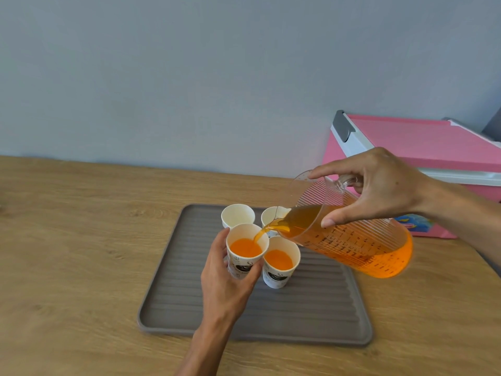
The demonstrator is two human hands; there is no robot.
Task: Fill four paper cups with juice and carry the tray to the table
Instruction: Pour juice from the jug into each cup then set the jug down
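Left grip (225,278) holds a paper cup (245,251) w/ a dark logo, words too blurry. Right grip (379,185) tips a clear jug (352,240) w/ black number marks, pouring juice in. Grey tray (311,316) on wood surface (81,240), grey wall, pink box (423,142) far right.
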